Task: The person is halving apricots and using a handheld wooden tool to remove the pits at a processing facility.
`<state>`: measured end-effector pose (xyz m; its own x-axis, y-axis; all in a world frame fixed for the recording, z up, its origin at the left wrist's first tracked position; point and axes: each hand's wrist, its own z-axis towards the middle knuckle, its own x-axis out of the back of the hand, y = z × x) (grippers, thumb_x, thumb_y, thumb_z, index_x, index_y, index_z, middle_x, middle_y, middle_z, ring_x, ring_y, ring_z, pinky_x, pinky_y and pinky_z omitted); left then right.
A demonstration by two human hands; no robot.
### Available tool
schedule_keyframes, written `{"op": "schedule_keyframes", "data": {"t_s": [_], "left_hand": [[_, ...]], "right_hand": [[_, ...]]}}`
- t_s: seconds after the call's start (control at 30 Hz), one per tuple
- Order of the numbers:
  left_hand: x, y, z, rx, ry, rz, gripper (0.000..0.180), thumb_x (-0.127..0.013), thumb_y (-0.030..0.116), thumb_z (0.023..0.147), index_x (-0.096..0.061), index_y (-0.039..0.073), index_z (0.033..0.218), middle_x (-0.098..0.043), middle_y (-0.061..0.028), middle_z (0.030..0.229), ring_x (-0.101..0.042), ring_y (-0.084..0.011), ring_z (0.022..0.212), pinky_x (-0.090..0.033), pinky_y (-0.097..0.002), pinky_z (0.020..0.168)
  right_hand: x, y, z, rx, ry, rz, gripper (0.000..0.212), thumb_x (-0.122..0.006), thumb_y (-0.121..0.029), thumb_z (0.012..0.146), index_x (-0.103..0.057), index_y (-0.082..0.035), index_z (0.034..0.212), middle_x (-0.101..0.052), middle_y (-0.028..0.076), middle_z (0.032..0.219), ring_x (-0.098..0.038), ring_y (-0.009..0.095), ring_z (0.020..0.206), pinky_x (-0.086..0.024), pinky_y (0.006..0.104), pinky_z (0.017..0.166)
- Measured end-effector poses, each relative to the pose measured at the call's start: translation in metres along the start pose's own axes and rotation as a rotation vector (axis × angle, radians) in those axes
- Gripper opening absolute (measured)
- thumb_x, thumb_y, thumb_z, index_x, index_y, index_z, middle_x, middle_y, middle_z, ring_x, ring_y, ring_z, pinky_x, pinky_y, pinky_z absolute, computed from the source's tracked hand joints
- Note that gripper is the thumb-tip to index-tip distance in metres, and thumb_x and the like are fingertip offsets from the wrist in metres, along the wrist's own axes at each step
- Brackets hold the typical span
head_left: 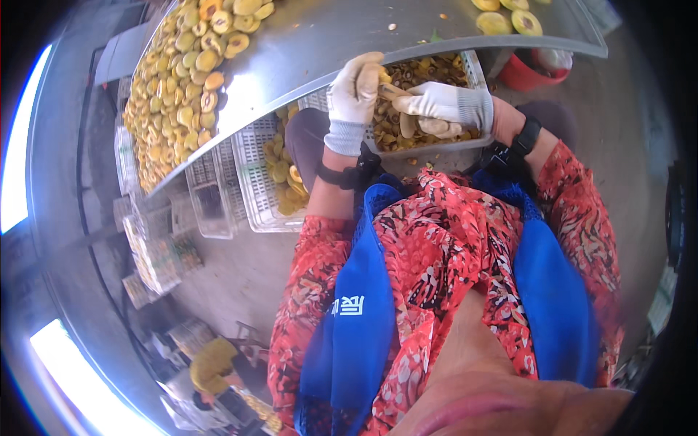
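White knitted gloves cover both of my hands. My left hand (pixel 355 91) is closed around a piece of yellow stone fruit (pixel 383 75), mostly hidden by the fingers. A short, slim brown tool (pixel 393 91) sticks out of my closed right hand (pixel 442 107), its tip against or just beside the fruit; its exact kind is hard to make out. Both hands are above a white plastic crate (pixel 429 147) holding many brownish-yellow fruit pieces (pixel 425 71), just below the near edge of a metal table (pixel 305 47).
Many halved yellow fruits (pixel 182 87) are heaped on the table's left, with several halves (pixel 525 23) at far right. A perforated white crate (pixel 254 185) with fruit stands left of my knees. A red bucket (pixel 527 73) is on the right. Another person (pixel 212 367) is at lower left.
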<state>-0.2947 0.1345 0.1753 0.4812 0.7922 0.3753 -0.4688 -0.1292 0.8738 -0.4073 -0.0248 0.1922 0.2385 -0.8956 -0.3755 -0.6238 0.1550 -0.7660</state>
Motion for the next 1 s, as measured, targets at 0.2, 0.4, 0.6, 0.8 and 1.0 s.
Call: {"op": "schedule_keyframes", "data": {"t_s": [0.2,0.4,0.6,0.8,1.0], "left_hand": [[-0.02,0.0,-0.009,0.202,0.181,-0.401,0.037,-0.051,0.036,0.098,-0.066,0.002,0.104,-0.067,-0.002,0.09,-0.06,-0.0094,0.077,-0.05,-0.0243,0.069],[-0.01,0.001,-0.019,0.13,0.076,-0.492,0.04,-0.049,0.032,0.099,-0.063,-0.004,0.108,-0.068,-0.0092,0.092,-0.064,-0.0129,0.078,-0.051,-0.025,0.072],[-0.01,0.008,-0.009,0.095,0.085,-0.415,0.046,-0.043,0.039,0.1,-0.061,-0.002,0.111,-0.068,-0.0122,0.093,-0.061,-0.0122,0.071,-0.051,-0.0246,0.067],[-0.017,0.028,0.001,0.567,0.223,-1.107,0.053,-0.037,0.054,0.097,-0.049,0.012,0.125,-0.062,-0.0175,0.1,-0.06,-0.0209,0.061,-0.051,-0.0284,0.053],[0.03,-0.01,-0.001,0.46,0.368,-0.983,0.052,-0.047,0.056,0.092,-0.049,0.014,0.123,-0.061,-0.0115,0.098,-0.058,-0.0207,0.065,-0.047,-0.0284,0.05]], "right_hand": [[-0.009,0.026,0.016,0.168,0.137,-0.019,0.04,-0.05,-0.039,0.098,-0.062,-0.001,0.091,-0.039,-0.006,0.047,-0.034,0.004,0.035,-0.025,0.0216,0.033],[0.011,0.024,0.014,-0.003,-0.201,0.109,0.043,-0.048,-0.044,0.098,-0.062,-0.004,0.089,-0.032,-0.008,0.046,-0.026,0.003,0.032,-0.018,0.0227,0.03],[-0.004,0.019,0.011,0.059,-0.098,0.178,0.04,-0.05,-0.04,0.098,-0.063,-0.003,0.087,-0.04,-0.008,0.052,-0.034,0.002,0.038,-0.024,0.0195,0.036],[-0.035,0.023,0.015,0.274,0.095,0.18,0.034,-0.054,-0.041,0.096,-0.057,-0.007,0.09,-0.048,-0.001,0.053,-0.044,0.009,0.039,-0.032,0.0246,0.035],[-0.032,0.04,0.024,0.347,0.294,-0.506,0.046,-0.049,-0.053,0.093,-0.058,-0.009,0.102,-0.056,0.005,0.069,-0.054,0.012,0.053,-0.042,0.0306,0.046]]}}
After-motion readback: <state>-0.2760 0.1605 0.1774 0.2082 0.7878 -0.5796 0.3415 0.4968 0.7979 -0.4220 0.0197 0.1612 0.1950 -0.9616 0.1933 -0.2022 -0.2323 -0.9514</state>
